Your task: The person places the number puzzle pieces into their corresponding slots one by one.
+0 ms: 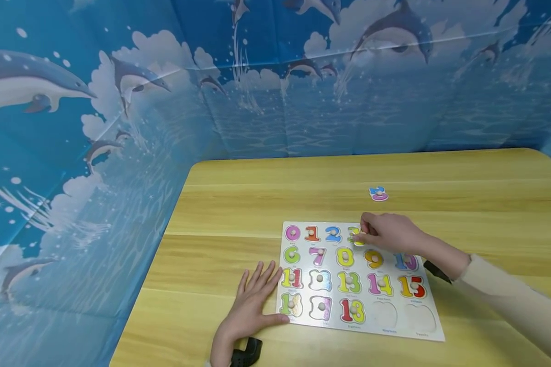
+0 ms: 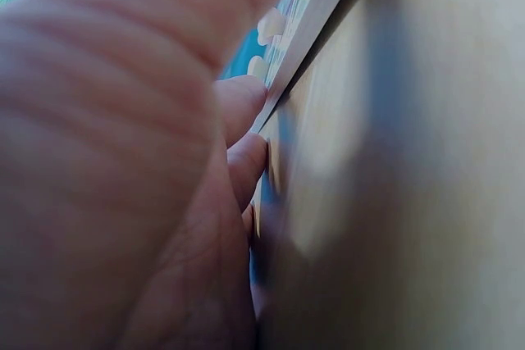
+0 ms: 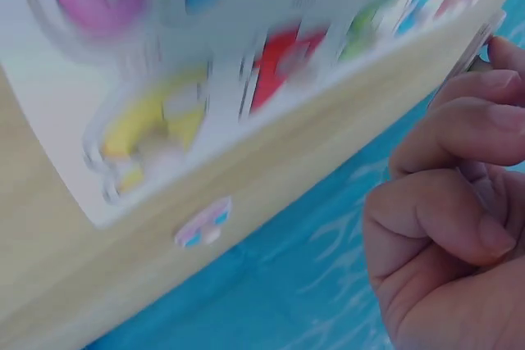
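Note:
A white number puzzle board (image 1: 369, 326) lies on the table, with colourful knobbed number pieces seated in rows. Above its top row, my right hand (image 1: 395, 233) pinches a small puzzle piece (image 1: 358, 240) that shows some yellow; my fingers hide most of it. The right wrist view shows that held piece (image 3: 463, 55) nearly edge-on at the fingertips. My left hand (image 1: 252, 306) rests flat on the table with fingers spread, its fingertips and thumb touching the board's left edge. Beyond the board lies a loose blue and pink puzzle piece (image 1: 378, 193) with a knob.
The wooden table (image 1: 202, 255) reaches back to a blue dolphin-print cloth (image 1: 257, 117) hanging behind and at the left. Two white recesses (image 1: 420, 318) show at the board's bottom right. A black wrist device (image 1: 247, 351) sits at my left wrist.

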`<state>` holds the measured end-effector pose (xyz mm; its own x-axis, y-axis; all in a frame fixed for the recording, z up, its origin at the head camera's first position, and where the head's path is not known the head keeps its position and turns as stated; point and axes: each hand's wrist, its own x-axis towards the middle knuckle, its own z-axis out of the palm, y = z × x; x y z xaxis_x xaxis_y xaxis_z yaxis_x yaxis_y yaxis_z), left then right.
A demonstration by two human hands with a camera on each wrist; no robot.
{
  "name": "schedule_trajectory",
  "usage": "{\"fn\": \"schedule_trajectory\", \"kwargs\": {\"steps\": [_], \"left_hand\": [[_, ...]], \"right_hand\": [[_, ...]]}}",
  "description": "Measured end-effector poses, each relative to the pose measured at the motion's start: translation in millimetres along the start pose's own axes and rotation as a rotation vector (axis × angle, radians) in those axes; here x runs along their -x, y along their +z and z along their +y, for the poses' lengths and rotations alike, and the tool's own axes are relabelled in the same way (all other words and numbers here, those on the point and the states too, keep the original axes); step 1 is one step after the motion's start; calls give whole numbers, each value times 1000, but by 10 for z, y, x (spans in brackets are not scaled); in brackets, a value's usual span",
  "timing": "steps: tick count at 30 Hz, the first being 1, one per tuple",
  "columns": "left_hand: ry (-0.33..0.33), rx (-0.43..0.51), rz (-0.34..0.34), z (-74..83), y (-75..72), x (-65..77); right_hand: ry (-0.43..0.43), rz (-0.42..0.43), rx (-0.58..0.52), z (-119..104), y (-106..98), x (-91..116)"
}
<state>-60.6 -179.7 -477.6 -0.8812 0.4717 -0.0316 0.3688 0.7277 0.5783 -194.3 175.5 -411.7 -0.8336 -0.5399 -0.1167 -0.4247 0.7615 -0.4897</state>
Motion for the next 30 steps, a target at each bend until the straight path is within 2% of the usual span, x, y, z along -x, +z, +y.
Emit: {"fn": "schedule_trajectory", "kwargs": {"steps": [7, 15, 21, 26, 30], "left_hand": [[-2, -7, -4, 10, -4, -6], [-7, -11, -1, 19, -15, 2], [-5, -9, 1, 17, -17, 1], [-2, -6, -3, 18, -7, 3], [-2, 0, -6, 25, -5, 7]], "right_hand": [[6, -24, -33, -160, 169, 472], [-2, 9, -22, -179, 389, 878], [-46, 23, -27, -188, 554, 1054], [-26, 5, -39, -186, 651, 1133], [-19, 24, -42, -195, 685, 1159]]}}
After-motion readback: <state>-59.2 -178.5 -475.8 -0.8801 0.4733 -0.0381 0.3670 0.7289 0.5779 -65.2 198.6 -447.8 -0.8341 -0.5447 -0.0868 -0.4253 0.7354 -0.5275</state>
